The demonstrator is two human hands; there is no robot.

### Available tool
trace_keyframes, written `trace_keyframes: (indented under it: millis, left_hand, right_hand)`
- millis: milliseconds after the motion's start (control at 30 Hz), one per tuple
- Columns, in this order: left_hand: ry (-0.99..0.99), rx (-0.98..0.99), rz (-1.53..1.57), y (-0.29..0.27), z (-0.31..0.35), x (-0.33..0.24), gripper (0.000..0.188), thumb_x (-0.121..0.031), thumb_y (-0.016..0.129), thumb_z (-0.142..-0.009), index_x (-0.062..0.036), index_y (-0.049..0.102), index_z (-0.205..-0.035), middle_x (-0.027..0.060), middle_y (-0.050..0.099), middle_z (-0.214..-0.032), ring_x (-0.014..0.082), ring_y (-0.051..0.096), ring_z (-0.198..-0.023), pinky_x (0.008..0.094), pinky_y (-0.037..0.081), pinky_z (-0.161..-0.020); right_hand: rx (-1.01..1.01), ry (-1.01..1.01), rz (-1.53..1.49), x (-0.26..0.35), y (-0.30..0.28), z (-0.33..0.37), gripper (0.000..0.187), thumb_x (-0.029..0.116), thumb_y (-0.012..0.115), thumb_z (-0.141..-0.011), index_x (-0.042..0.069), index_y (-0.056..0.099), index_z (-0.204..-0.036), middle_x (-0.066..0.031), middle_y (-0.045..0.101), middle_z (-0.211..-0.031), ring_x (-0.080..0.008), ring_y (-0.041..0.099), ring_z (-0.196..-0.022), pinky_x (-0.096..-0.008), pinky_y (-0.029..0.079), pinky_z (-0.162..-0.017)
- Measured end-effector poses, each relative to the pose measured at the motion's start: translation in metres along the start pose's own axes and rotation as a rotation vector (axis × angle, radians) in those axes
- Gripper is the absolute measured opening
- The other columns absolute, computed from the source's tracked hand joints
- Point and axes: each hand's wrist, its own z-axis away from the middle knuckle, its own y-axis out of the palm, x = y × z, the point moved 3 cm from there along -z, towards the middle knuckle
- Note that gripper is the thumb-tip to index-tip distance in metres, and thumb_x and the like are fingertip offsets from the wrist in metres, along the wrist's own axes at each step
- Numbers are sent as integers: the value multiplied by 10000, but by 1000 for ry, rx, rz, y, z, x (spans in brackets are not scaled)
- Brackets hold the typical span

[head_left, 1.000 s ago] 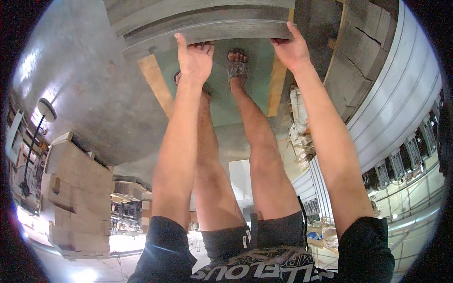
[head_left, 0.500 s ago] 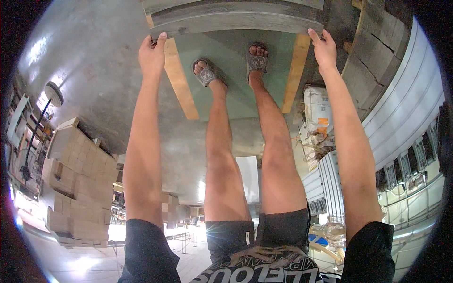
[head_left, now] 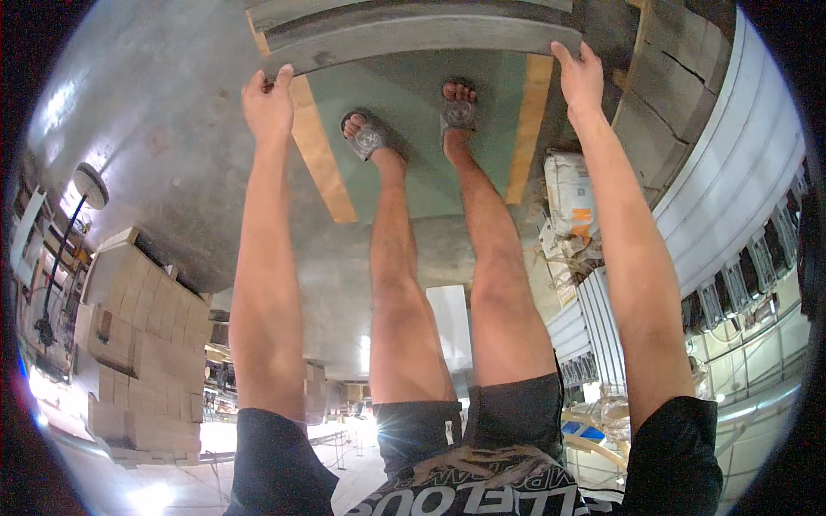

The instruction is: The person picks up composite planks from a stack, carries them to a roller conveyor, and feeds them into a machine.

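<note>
A long grey plank (head_left: 413,37) spans the top of the view, held crosswise at its two ends. My left hand (head_left: 269,105) is closed on the plank's left end, thumb on top. At the right end my right hand (head_left: 580,82) grips it between thumb and fingers. Just beyond lies another grey plank (head_left: 404,10), partly cut off by the frame. Two pale wooden strips, a left strip (head_left: 320,159) and a right strip (head_left: 527,129), run toward me from under the planks. Between them is a green surface (head_left: 413,181), where my sandaled feet stand.
Stacked cardboard-coloured blocks (head_left: 138,340) stand at the left, near a round-based black pole (head_left: 89,187). On the right are a white printed sack (head_left: 571,193), large grey slabs (head_left: 667,95) and long pale ribbed panels (head_left: 718,163). Grey floor (head_left: 189,129) extends to the left.
The view has turned slightly, so the plank's left end appears a little lower and its right end a little higher. Both hands keep their hold on it.
</note>
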Motion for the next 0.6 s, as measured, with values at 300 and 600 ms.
trace_keyframes:
  millis: [300, 600]
  left_hand:
    - [-50, 77, -27, -8, -7, -35, 532, -394, 786, -935, 82, 699, -1158, 167, 699, -1057, 268, 669, -919, 399, 521, -902]
    - [-92, 88, 27, 2, 16, -22, 358, -270, 780, -946, 44, 726, -1109, 151, 768, -1030, 248, 711, -972, 379, 521, -916]
  right_hand:
    - [-44, -6, 16, -5, 23, -18, 581, 404, 791, -960, 17, 658, -1373, -124, 722, -1322, -253, 642, -1234, -368, 460, -1080]
    - [3, 59, -5, -5, 18, 4, 529, 319, 800, -947, -11, 660, -1337, -133, 741, -1248, -215, 668, -1128, -362, 493, -995]
